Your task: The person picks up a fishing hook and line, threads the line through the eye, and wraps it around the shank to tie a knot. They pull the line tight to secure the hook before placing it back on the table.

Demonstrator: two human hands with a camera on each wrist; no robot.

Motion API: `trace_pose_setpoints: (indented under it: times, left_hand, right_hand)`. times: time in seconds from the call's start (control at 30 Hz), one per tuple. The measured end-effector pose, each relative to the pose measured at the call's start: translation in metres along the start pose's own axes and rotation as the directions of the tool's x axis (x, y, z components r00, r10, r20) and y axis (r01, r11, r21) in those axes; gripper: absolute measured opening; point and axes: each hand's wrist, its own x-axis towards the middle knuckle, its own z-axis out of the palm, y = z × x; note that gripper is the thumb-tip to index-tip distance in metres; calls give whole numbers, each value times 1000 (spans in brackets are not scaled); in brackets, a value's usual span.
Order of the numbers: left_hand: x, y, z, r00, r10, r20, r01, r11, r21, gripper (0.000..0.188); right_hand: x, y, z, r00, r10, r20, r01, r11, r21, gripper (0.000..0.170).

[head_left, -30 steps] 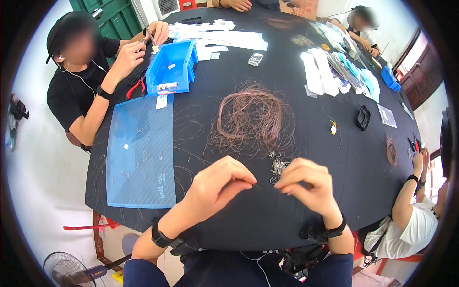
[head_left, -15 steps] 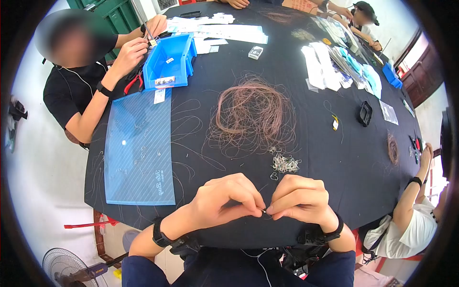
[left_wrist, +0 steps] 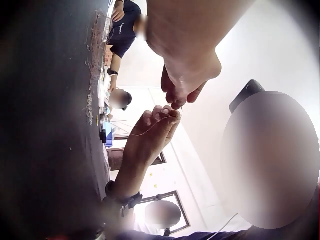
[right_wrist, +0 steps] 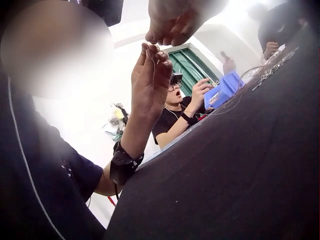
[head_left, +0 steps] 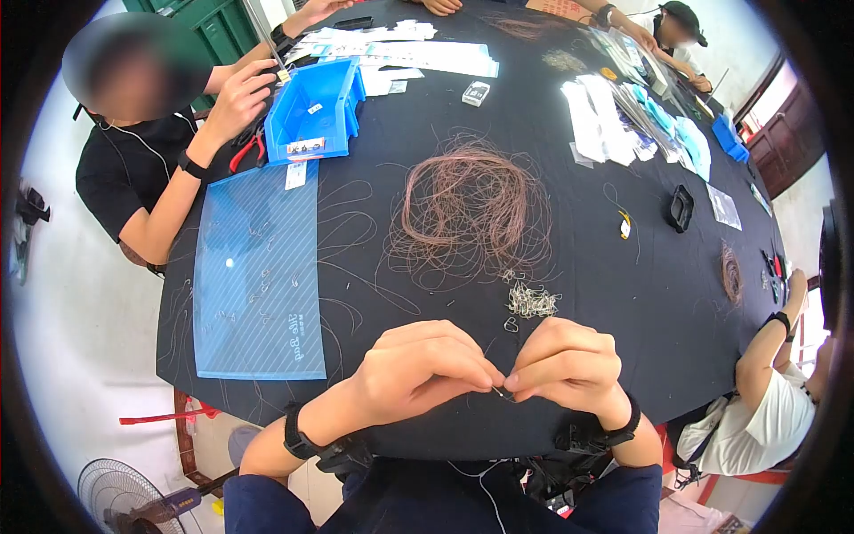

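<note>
In the head view my left hand [head_left: 427, 369] and right hand [head_left: 569, 369] meet fingertip to fingertip over the near part of the table. A thin fishing line [left_wrist: 145, 133] is pinched in the left fingertips and trails off in a loose curve. My right thumb and fingers pinch a tiny fish hook [head_left: 501, 390], mostly hidden by the fingertips. Just beyond the hands lies a pile of small metal hooks [head_left: 532, 302]. Behind it spreads a large tangled coil of brownish line [head_left: 471, 214].
A blue file bag [head_left: 258, 285] with hooks and line on it lies to the left, below a blue bin [head_left: 311, 116]. White packets [head_left: 600, 120] and a black tray [head_left: 680, 208] are at the right. Other people sit around the black table [head_left: 623, 356].
My right hand has come away from the hook pile toward me, and the left hand has moved right and nearer to meet it. Over the last half second both hands shifted only slightly.
</note>
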Motion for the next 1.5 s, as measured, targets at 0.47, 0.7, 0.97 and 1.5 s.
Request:
trace_pose_setpoints:
  times: [0.47, 0.7, 0.97, 1.5]
  left_hand:
    - [-2, 3, 4, 996, -52, 70, 61, 990, -125, 20]
    - [-3, 0, 4, 996, -26, 89, 36, 993, -113, 21]
    - [-1, -1, 7, 994, -74, 83, 83, 991, -107, 22]
    - [-1, -4, 8, 992, -43, 117, 42, 999, 16, 15]
  right_hand:
    - [-3, -3, 9, 989, -145, 12, 145, 988, -43, 19]
    - [-5, -3, 13, 990, -143, -6, 143, 989, -38, 20]
    - [-5, -2, 14, 991, -132, -2, 132, 990, -46, 22]
    - [-8, 8, 7, 997, -66, -46, 61, 994, -94, 37]
